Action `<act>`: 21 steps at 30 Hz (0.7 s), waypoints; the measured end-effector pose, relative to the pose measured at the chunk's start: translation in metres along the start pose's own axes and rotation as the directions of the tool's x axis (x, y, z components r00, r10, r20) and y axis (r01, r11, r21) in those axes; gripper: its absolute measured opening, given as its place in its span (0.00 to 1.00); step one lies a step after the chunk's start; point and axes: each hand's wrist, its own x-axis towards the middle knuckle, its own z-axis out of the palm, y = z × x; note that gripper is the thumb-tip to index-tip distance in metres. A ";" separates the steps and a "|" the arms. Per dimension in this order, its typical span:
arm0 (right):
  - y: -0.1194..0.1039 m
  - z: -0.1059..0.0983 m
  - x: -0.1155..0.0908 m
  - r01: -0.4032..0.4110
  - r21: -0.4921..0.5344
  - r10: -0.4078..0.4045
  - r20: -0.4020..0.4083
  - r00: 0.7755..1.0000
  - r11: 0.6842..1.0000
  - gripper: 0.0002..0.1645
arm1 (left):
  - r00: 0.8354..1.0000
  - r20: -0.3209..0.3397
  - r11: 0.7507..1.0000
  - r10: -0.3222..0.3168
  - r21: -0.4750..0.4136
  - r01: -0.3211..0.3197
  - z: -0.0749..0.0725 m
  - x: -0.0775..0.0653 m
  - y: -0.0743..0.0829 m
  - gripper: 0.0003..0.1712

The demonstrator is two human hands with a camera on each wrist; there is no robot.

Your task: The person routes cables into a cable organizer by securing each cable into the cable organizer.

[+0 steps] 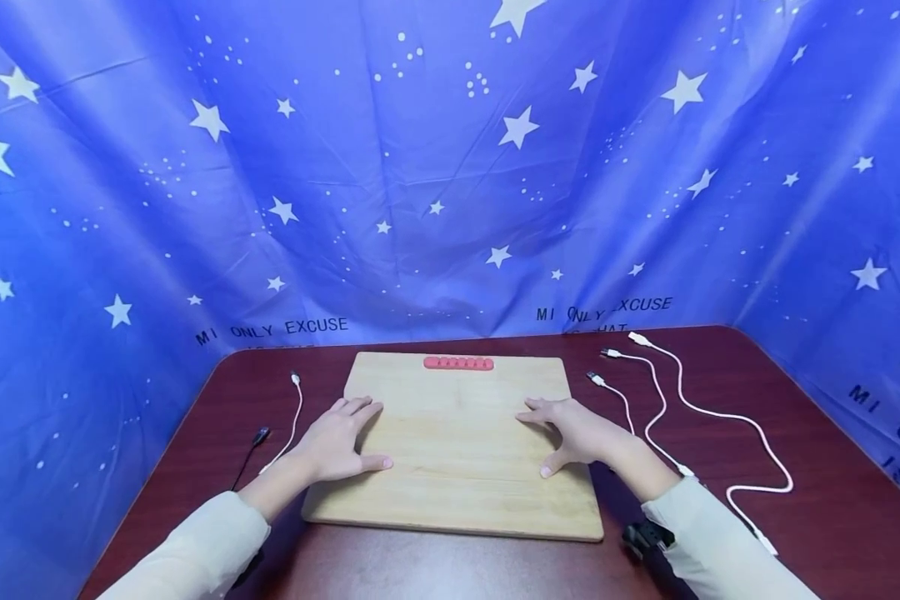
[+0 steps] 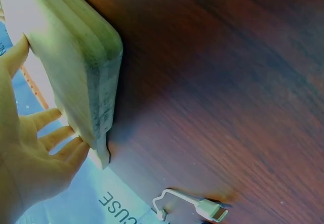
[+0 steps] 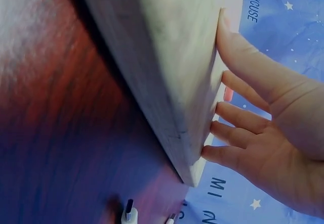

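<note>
Left hand (image 1: 337,442) and right hand (image 1: 576,429) rest on the wooden board (image 1: 457,450), one at its left side and one at its right, fingers spread and thumbs apart, neither closed round anything. The board lies between the hands, under their fingertips; its long axis appears to run left to right, from one hand to the other, though the slanted view makes this a judgement. Neither hand is nearer, since both touch it. Flat on the dark red table (image 1: 435,571), the board is pale yellow with faint grain, rounded corners and, as the left wrist view shows, a thick edge. Along the board's far edge, near its middle and beyond the fingertips, lies a notched pink strip (image 1: 457,363). Three white cables (image 1: 737,417) lie right of the board; a white lead (image 1: 296,379) and a black lead (image 1: 261,435) lie to its left.
</note>
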 end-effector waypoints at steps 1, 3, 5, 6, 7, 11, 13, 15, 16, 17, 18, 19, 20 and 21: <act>0.001 0.000 0.000 0.002 0.001 -0.002 0.001 1.000 1.000 0.47 | 1.000 -0.002 1.000 -0.002 -0.001 0.002 0.000 0.000 0.001 0.51; 0.002 -0.001 0.000 0.010 0.009 -0.010 0.004 1.000 1.000 0.48 | 1.000 -0.006 1.000 -0.008 0.000 0.008 0.000 0.000 0.003 0.51; 0.004 -0.002 0.001 0.017 0.019 -0.017 0.009 1.000 1.000 0.48 | 1.000 -0.007 1.000 -0.020 0.000 0.020 -0.001 -0.001 0.005 0.51; 0.005 -0.002 0.001 0.022 0.025 -0.022 0.011 1.000 0.999 0.48 | 1.000 -0.005 1.000 -0.027 -0.001 0.027 -0.001 -0.002 0.006 0.51; 0.006 -0.003 0.001 0.024 0.032 -0.025 0.015 1.000 0.999 0.48 | 0.999 -0.005 0.999 -0.034 -0.001 0.034 0.000 -0.002 0.006 0.51; 0.010 -0.005 0.003 0.035 0.039 -0.036 0.026 0.999 0.999 0.48 | 0.998 -0.003 0.998 -0.062 -0.004 0.062 0.001 -0.005 0.010 0.52; 0.013 -0.006 0.005 0.044 0.040 -0.045 0.031 0.999 0.998 0.48 | 0.997 -0.004 0.997 -0.077 -0.004 0.077 0.001 -0.006 0.011 0.53; 0.016 -0.005 0.007 0.056 0.036 -0.057 0.032 0.998 0.998 0.48 | 0.996 -0.002 0.996 -0.091 -0.005 0.091 0.001 -0.007 0.013 0.53; 0.018 -0.005 0.007 0.061 0.035 -0.062 0.033 0.998 0.998 0.48 | 0.995 -0.003 0.995 -0.095 -0.009 0.095 0.001 -0.008 0.014 0.53; 0.019 -0.005 0.008 0.065 0.033 -0.066 0.033 0.997 0.997 0.48 | 0.995 -0.004 0.995 -0.100 -0.009 0.100 0.001 -0.009 0.015 0.53; 0.020 -0.005 0.009 0.069 0.032 -0.070 0.033 0.997 0.997 0.48 | 0.995 -0.005 0.995 -0.104 -0.010 0.104 0.001 -0.010 0.016 0.53; 0.021 -0.005 0.010 0.072 0.030 -0.073 0.035 0.997 0.997 0.48 | 0.994 -0.008 0.994 -0.107 -0.012 0.107 0.001 -0.010 0.017 0.53; 0.022 -0.005 0.010 0.076 0.029 -0.077 0.035 0.996 0.997 0.48 | 0.994 -0.010 0.994 -0.110 -0.014 0.110 0.001 -0.010 0.018 0.52; 0.023 -0.006 0.011 0.077 0.028 -0.078 0.038 0.996 0.997 0.48 | 0.993 -0.013 0.993 -0.114 -0.016 0.114 0.001 -0.011 0.019 0.52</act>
